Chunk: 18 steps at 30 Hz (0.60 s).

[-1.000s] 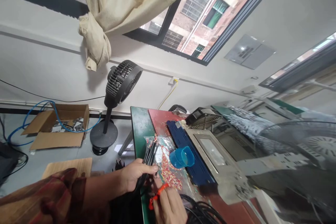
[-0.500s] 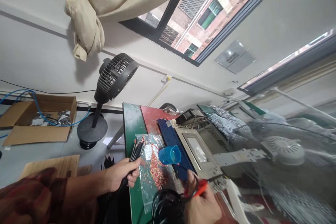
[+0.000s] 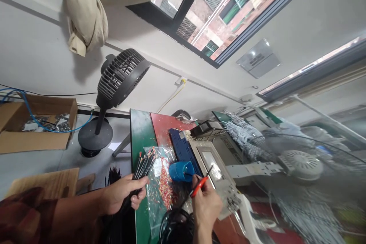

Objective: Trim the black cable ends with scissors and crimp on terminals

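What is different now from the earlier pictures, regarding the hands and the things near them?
The right hand moved rightward, away from the bundle of black wires, and its fingertips are now near the mouth of the blue cup. It kept the red-handled tool; no new grasp or release is clear. The left hand stays closed around the bundle, and the cup stays beside the colourful scraps.

The carton (image 3: 34, 142) lies left of the fan (image 3: 121, 78); the table (image 3: 139, 133), right. On the table, clippings (image 3: 166, 188) lie left of the cup (image 3: 176, 171).

Left hand (image 3: 121, 193) curled, thumb extended; right hand (image 3: 207, 203) beside, fingers bent
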Available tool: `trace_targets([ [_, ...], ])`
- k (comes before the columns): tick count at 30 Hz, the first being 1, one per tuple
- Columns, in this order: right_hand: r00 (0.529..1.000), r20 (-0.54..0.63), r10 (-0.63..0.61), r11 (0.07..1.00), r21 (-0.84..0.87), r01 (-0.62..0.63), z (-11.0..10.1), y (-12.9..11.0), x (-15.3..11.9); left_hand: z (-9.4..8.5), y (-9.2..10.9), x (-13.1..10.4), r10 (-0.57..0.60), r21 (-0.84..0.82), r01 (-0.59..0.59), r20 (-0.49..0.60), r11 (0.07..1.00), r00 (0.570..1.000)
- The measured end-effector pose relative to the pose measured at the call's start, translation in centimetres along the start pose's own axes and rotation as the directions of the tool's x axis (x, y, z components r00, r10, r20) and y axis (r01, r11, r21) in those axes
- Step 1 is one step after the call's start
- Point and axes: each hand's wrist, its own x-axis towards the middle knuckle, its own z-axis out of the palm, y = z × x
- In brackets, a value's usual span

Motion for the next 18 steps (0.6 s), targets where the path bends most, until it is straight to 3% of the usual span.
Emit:
trace_targets([
  [6,0.997,0.072,0.014,0.995,-0.102,-0.006,-0.28,-0.77,0.35,-0.09,0.10,0.15,-0.008,0.016,0.007,0.009,1.000,1.000],
  [14,0.995,0.095,0.016,0.993,-0.117,-0.005,0.32,-0.38,0.80,-0.24,0.12,0.26,-0.025,-0.010,0.025,-0.002,1.000,1.000],
  [18,0.990,0.131,0.044,0.994,-0.104,-0.031,-0.34,-0.61,0.66,-0.34,0.03,0.29,-0.025,-0.024,0.026,0.017,0.999,1.000],
])
